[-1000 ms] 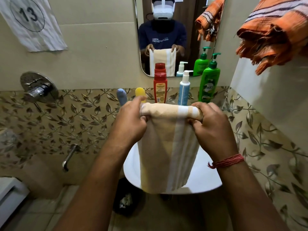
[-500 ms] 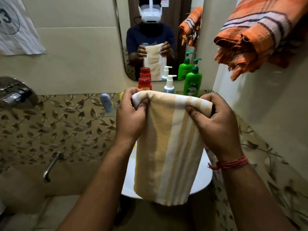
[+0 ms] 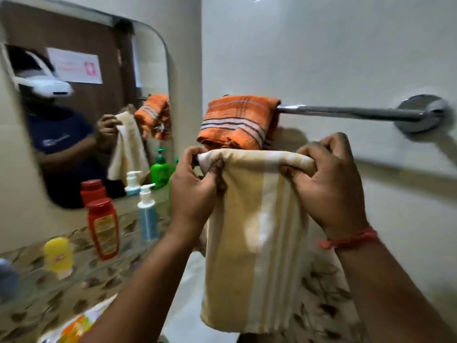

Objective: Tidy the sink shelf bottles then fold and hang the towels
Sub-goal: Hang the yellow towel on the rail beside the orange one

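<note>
A folded yellow and white striped towel (image 3: 257, 233) hangs from both my hands. My left hand (image 3: 195, 186) pinches its top left corner and my right hand (image 3: 329, 179) grips its top right corner. The towel's top edge is just below a chrome towel bar (image 3: 351, 112) on the right wall. A folded orange striped towel (image 3: 237, 120) hangs over the bar's left end, right behind the yellow towel. On the shelf under the mirror stand a red bottle (image 3: 102, 226), a blue pump bottle (image 3: 147, 216), a green pump bottle (image 3: 160, 169) and a yellow bottle (image 3: 58, 253).
The mirror (image 3: 81, 115) fills the upper left and reflects me. The white sink (image 3: 183, 305) lies below the towel. The bar's round wall mount (image 3: 422, 112) is at the far right, with bare bar between it and the orange towel.
The view has swung right and up toward the towel bar. Both hands have lifted the yellow towel from over the sink to just under the bar. The grip is unchanged.
</note>
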`<state>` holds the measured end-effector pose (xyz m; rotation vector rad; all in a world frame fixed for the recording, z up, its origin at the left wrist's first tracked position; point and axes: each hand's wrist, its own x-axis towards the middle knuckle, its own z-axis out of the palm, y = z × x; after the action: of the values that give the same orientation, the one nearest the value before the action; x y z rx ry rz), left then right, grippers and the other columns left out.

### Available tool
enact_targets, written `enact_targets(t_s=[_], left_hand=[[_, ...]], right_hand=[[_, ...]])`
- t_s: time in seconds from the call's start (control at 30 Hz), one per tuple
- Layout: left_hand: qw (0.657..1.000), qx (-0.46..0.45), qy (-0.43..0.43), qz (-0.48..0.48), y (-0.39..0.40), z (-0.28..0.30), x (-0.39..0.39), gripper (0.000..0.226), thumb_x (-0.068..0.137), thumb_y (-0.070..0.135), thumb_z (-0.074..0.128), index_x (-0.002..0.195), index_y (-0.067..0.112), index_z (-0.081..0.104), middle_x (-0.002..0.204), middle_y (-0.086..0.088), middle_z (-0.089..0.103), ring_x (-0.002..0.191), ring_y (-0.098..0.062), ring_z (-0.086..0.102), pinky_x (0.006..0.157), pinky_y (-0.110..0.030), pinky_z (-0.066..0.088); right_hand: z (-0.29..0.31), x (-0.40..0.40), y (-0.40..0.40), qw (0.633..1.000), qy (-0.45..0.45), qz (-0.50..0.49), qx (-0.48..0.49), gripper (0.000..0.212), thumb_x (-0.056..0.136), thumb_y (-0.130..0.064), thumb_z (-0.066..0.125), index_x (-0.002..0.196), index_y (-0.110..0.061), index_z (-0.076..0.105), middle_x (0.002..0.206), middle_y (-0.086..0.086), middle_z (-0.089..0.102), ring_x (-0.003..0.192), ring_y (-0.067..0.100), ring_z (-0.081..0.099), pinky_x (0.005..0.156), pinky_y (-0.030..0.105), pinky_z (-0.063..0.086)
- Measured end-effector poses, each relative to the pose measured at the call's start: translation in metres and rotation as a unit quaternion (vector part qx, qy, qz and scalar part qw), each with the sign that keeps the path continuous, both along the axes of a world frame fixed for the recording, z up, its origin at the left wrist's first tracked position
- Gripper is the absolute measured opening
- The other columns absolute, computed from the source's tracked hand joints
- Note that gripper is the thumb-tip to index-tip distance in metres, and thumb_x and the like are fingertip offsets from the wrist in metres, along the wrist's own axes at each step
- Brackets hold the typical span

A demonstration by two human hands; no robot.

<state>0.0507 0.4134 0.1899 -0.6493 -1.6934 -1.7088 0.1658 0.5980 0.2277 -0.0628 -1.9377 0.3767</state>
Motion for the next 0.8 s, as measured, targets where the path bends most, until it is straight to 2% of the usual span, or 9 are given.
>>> enact_targets(t_s=[0.13, 0.27, 0.37, 0.43, 0.47, 0.53, 0.6, 0.67, 0.8], left_hand=[[0.986, 0.083, -0.011, -0.147, 0.044, 0.032, -0.003, 0.017, 0.092, 0.006, 0.068, 0.105, 0.011, 0.058, 0.095, -0.013, 0.068, 0.073, -0.027, 0.073, 0.068, -0.056, 0.062], [0.964, 0.145, -0.013, -0.222, 0.091, 0.076, 0.002, 0.021, 0.089, 0.007, 0.066, 0.108, 0.012, 0.057, 0.101, -0.010, 0.065, 0.097, -0.031, 0.070, 0.085, -0.055, 0.059], [0.967, 0.154, 0.050, -0.197, 0.126, 0.117, 0.005, 0.034, 0.087, 0.012, 0.069, 0.116, 0.011, 0.052, 0.103, 0.001, 0.058, 0.095, 0.005, 0.061, 0.088, -0.026, 0.054], [0.974, 0.100, 0.139, -0.150, 0.148, 0.140, 0.001, 0.051, 0.086, 0.007, 0.069, 0.132, 0.005, 0.047, 0.121, -0.005, 0.050, 0.105, 0.021, 0.047, 0.093, -0.008, 0.043], [0.974, 0.046, 0.174, -0.137, 0.159, 0.147, -0.003, 0.061, 0.086, 0.004, 0.068, 0.141, 0.001, 0.041, 0.135, -0.013, 0.043, 0.117, 0.018, 0.042, 0.103, -0.012, 0.040], [0.967, -0.096, 0.204, -0.115, 0.176, 0.150, -0.010, 0.075, 0.088, 0.011, 0.070, 0.152, 0.004, 0.032, 0.157, -0.021, 0.023, 0.143, -0.013, 0.035, 0.115, -0.035, 0.039], [0.955, -0.172, 0.235, -0.061, 0.187, 0.145, -0.017, 0.058, 0.091, 0.024, 0.066, 0.145, 0.015, 0.047, 0.157, -0.016, 0.026, 0.139, -0.031, 0.044, 0.102, -0.043, 0.048], [0.945, -0.194, 0.263, -0.018, 0.189, 0.140, -0.024, 0.031, 0.094, 0.035, 0.054, 0.119, 0.020, 0.065, 0.131, -0.010, 0.053, 0.116, -0.030, 0.057, 0.081, -0.041, 0.051], [0.924, -0.319, 0.211, 0.016, 0.184, 0.145, -0.034, 0.049, 0.088, 0.047, 0.027, 0.082, 0.025, 0.070, 0.098, -0.006, 0.073, 0.091, -0.030, 0.063, 0.062, -0.033, 0.029]], right_hand=[[0.042, 0.017, 0.014, 0.996, 0.016, -0.093, 0.000, 0.017, 0.078, -0.021, 0.076, 0.091, -0.018, 0.066, 0.101, 0.004, 0.049, 0.082, 0.028, 0.058, 0.068, 0.039, 0.051], [0.095, 0.032, 0.029, 0.989, 0.081, -0.125, 0.001, 0.009, 0.078, -0.009, 0.066, 0.086, -0.013, 0.063, 0.101, 0.006, 0.053, 0.085, 0.026, 0.058, 0.073, 0.035, 0.047], [0.136, 0.028, 0.046, 0.983, 0.135, -0.126, -0.005, 0.012, 0.079, -0.003, 0.063, 0.091, -0.005, 0.063, 0.108, 0.014, 0.056, 0.091, 0.025, 0.057, 0.078, 0.022, 0.041], [0.157, 0.021, 0.057, 0.983, 0.136, -0.119, 0.024, 0.016, 0.080, -0.001, 0.066, 0.096, 0.000, 0.061, 0.112, 0.019, 0.054, 0.094, 0.024, 0.056, 0.082, 0.017, 0.038], [0.161, 0.016, 0.062, 0.987, 0.109, -0.108, 0.049, 0.020, 0.081, 0.000, 0.066, 0.100, 0.002, 0.060, 0.116, 0.021, 0.052, 0.098, 0.026, 0.056, 0.088, 0.020, 0.041], [0.158, 0.004, 0.073, 0.985, -0.003, -0.110, 0.137, 0.036, 0.084, -0.002, 0.064, 0.120, 0.003, 0.057, 0.130, 0.022, 0.046, 0.111, 0.033, 0.057, 0.102, 0.037, 0.044], [0.148, -0.008, 0.085, 0.937, -0.100, -0.188, 0.276, 0.049, 0.091, -0.013, 0.057, 0.139, -0.006, 0.051, 0.145, 0.016, 0.041, 0.130, 0.033, 0.048, 0.110, 0.044, 0.038], [0.145, -0.016, 0.094, 0.901, -0.126, -0.220, 0.351, 0.038, 0.096, -0.020, 0.049, 0.132, -0.013, 0.057, 0.144, 0.010, 0.048, 0.130, 0.033, 0.046, 0.108, 0.041, 0.037], [0.145, -0.019, 0.090, 0.935, -0.181, -0.150, 0.266, 0.025, 0.098, -0.021, 0.047, 0.112, -0.019, 0.068, 0.114, 0.007, 0.069, 0.106, 0.029, 0.060, 0.078, 0.032, 0.039]])
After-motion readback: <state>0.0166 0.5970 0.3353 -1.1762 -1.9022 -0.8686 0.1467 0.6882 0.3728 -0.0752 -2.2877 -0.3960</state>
